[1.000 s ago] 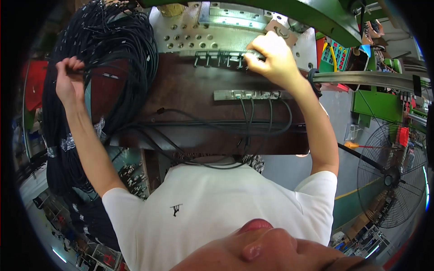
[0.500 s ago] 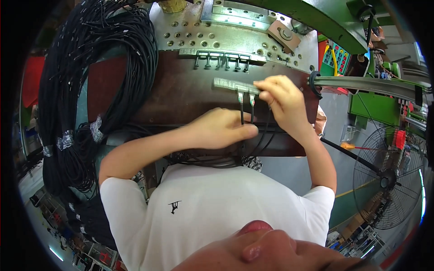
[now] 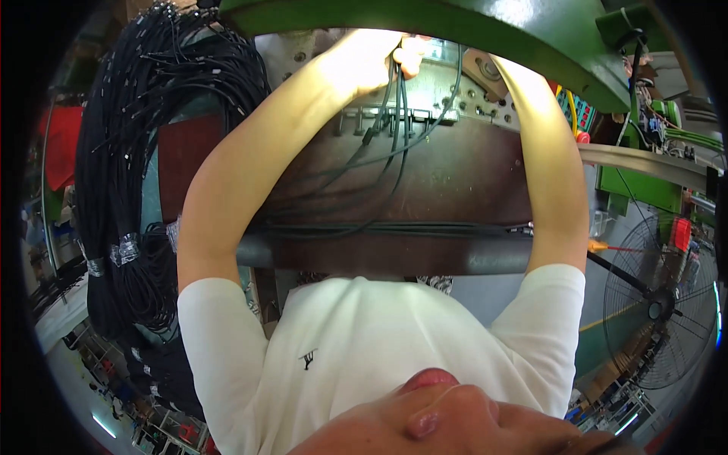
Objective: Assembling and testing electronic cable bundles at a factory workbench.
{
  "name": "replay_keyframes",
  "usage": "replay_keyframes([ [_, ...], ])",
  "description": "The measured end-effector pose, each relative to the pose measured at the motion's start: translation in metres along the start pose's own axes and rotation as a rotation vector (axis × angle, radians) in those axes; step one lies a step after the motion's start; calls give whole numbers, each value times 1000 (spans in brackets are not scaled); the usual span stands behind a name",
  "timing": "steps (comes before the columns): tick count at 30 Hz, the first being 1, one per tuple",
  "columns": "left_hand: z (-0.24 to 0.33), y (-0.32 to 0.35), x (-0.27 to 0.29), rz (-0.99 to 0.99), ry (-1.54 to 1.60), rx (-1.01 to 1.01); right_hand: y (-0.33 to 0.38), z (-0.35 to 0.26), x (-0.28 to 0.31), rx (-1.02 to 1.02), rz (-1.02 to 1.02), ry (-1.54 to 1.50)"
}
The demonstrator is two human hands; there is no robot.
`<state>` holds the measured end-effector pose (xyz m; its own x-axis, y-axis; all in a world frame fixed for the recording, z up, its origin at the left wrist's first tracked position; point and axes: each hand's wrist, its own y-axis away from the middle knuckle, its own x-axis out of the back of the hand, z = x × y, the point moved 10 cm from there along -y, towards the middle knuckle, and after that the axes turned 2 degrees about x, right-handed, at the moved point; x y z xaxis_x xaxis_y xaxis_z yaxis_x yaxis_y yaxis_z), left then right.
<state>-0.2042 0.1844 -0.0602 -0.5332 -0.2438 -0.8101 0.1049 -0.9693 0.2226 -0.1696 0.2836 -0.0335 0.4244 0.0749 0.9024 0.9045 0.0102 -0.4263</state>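
Both my arms reach forward under the green machine beam (image 3: 425,17). My left hand (image 3: 398,59) is closed around several black cables (image 3: 397,102), just above the perforated metal plate (image 3: 474,106). The cables hang from its fingers toward me and trail left across the brown table (image 3: 462,167). What their far ends touch is hidden by the hand and the beam. My right forearm (image 3: 550,144) passes up beneath the beam, which hides the right hand. A metal mould strip (image 3: 447,115) with black pieces lies at the plate's near edge, behind the cables.
Large bundles of black cables (image 3: 114,189) hang at the left. A brown clamp block (image 3: 485,73) sits on the plate near my right forearm. At the right are a metal rail (image 3: 644,158) and a caged fan (image 3: 658,307). More cables (image 3: 425,227) run along the table's front.
Both hands have moved forward from above the brown table to beneath the green beam. The metal strip with cable ends held before is now out of sight. More cables now lie across the table.
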Motion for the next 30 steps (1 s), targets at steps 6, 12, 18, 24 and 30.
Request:
replay_keyframes([
  [6, 77, 41, 1, 287, -1185, -754, 11, -6, -7, 147, -24, 351],
  [12, 54, 26, 20, 167, -2002, -853, 13, -34, 12, 82, 62, 209],
  [18, 50, 32, 30, 243, -2037, -994, 11, -30, 10, 0, 3, 115],
  [24, 47, 22, 46, 222, -2088, -920, 37, 58, -53, -244, -220, -151],
  [30, 48, 22, 43, 210, -2093, -1036, 24, 67, -46, -450, -352, -116],
])
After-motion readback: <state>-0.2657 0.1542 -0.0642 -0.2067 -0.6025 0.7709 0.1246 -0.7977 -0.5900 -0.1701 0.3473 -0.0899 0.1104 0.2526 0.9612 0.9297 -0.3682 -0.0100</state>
